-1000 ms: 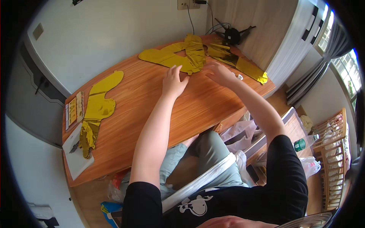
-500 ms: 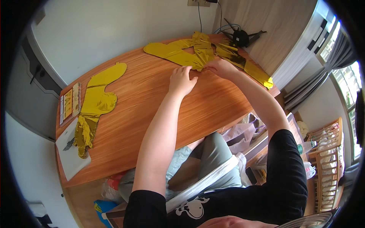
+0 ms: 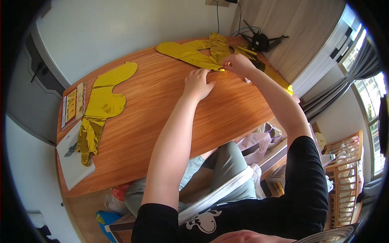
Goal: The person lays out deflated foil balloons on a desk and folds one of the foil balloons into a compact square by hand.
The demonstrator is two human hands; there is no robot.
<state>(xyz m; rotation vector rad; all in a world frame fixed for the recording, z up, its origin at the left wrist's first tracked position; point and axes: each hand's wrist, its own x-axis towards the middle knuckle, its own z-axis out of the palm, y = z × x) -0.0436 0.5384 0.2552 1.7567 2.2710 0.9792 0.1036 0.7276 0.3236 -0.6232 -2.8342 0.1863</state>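
Observation:
A flat, uninflated gold foil balloon [image 3: 190, 56] with a large opening lies at the far side of the wooden table, its right part creased and crumpled. My left hand [image 3: 198, 84] rests on the tabletop just below its near edge, thumb spread away from the fingers. Bent together, the fingers of my right hand [image 3: 239, 65] pinch the near edge of this balloon; the fingertips are partly hidden. Another flat gold foil balloon [image 3: 106, 103] lies at the left, its lower end wrinkled and lying over a white sheet.
A printed card pack [image 3: 73, 106] and the white sheet [image 3: 75, 162] with dark thin sticks lie along the table's left edge. A black router [image 3: 259, 41] with antennas and cables stands at the back right, by the wooden panel. Bags [image 3: 259, 146] sit below the table's front edge.
My right hand has shifted slightly up and right, its fingers more curled. The left hand has moved slightly right, and the balloon's near edge looks less bunched. The view has tilted a little.

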